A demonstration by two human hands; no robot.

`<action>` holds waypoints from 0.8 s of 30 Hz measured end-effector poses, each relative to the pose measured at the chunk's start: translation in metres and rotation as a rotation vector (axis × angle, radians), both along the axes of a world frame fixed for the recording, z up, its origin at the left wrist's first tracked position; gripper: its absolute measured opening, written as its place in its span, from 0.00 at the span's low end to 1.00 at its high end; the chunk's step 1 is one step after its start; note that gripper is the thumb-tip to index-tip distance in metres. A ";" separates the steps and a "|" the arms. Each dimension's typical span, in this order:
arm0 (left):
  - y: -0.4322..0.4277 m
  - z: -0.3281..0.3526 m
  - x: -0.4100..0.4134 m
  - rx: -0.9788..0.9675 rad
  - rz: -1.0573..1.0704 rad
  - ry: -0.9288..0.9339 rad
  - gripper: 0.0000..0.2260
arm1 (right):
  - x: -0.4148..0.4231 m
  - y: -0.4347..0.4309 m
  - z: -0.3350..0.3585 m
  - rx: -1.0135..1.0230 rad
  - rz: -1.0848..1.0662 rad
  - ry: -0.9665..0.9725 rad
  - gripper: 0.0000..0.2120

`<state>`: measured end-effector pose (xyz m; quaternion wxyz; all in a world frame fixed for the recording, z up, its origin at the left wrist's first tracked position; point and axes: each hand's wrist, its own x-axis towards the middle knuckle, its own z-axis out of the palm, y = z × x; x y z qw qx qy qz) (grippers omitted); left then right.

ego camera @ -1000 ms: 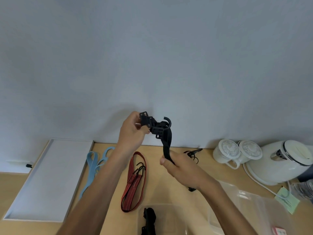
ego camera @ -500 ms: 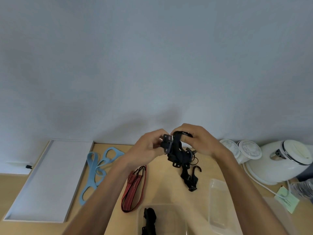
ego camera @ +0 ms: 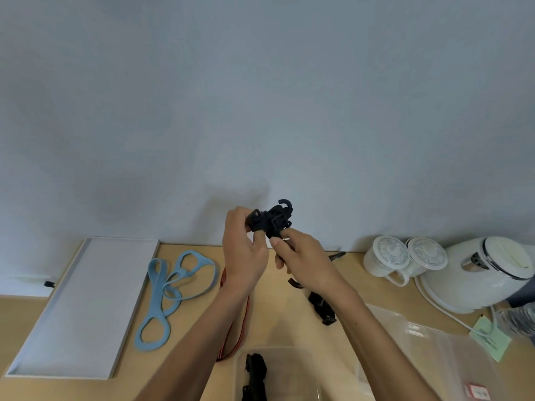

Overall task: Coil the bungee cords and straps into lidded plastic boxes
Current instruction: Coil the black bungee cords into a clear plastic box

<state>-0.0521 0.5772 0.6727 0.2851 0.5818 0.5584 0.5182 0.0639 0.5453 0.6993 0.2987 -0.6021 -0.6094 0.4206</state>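
Above the desk, at chest height: both my hands work one black strap (ego camera: 273, 221).
Left hand (ego camera: 244, 253): fingers closed on the buckle end, pinching the bundled turns together.
Right hand (ego camera: 301, 263): curled shut round the strap just below the bundle, thumb up against the webbing.
Change: half a second ago the bundle sat lower with my right hand over the top of it; now it is raised, a hook standing clear above, and my right hand has slid beneath.
Tail: loose end hangs behind my right wrist, its far hook end (ego camera: 322, 309) resting on the desk (ego camera: 278, 319).
Meaning: coil only partly wound, I judge; more turns needed.
Clear box (ego camera: 278, 371): near edge, one dark strap already inside.
Waiting: red-and-black cord (ego camera: 234, 340), blue band (ego camera: 173, 287), both lying flat.
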 end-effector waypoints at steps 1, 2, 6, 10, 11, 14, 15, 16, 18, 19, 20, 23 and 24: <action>0.000 -0.002 0.001 0.067 0.002 0.064 0.09 | 0.001 0.000 0.002 -0.050 -0.074 0.110 0.06; -0.001 -0.002 0.003 0.120 0.004 0.117 0.09 | 0.002 -0.001 0.003 -0.101 -0.141 0.218 0.07; -0.003 -0.013 0.001 0.210 -0.020 0.207 0.09 | 0.009 -0.003 0.001 -0.162 -0.178 0.507 0.07; -0.004 -0.018 -0.001 0.154 -0.071 0.250 0.12 | 0.014 -0.005 -0.005 -0.158 -0.120 0.738 0.06; -0.005 -0.018 -0.002 0.141 -0.077 0.253 0.13 | 0.016 -0.004 -0.007 -0.183 -0.103 0.864 0.09; -0.005 -0.017 -0.003 0.151 -0.095 0.188 0.14 | 0.017 -0.006 -0.012 -0.198 -0.051 1.096 0.21; -0.005 -0.016 -0.003 0.154 -0.098 0.172 0.13 | 0.016 -0.008 -0.015 -0.139 -0.057 1.035 0.20; -0.005 -0.015 -0.002 0.148 -0.103 0.163 0.12 | 0.013 -0.009 -0.017 -0.047 -0.083 0.906 0.16; -0.008 -0.012 0.000 0.118 -0.119 0.147 0.11 | 0.007 -0.010 -0.020 0.132 -0.156 0.636 0.08; -0.009 -0.012 0.001 0.094 -0.137 0.123 0.10 | 0.004 -0.010 -0.021 0.180 -0.190 0.559 0.06; -0.010 -0.011 0.001 0.064 -0.160 0.079 0.10 | 0.001 -0.010 -0.022 0.215 -0.224 0.500 0.05; -0.013 -0.007 0.003 -0.081 -0.242 -0.131 0.11 | -0.003 -0.007 -0.027 0.279 -0.296 0.370 0.06; -0.013 -0.005 0.004 -0.132 -0.273 -0.182 0.12 | -0.004 -0.006 -0.029 0.290 -0.309 0.351 0.06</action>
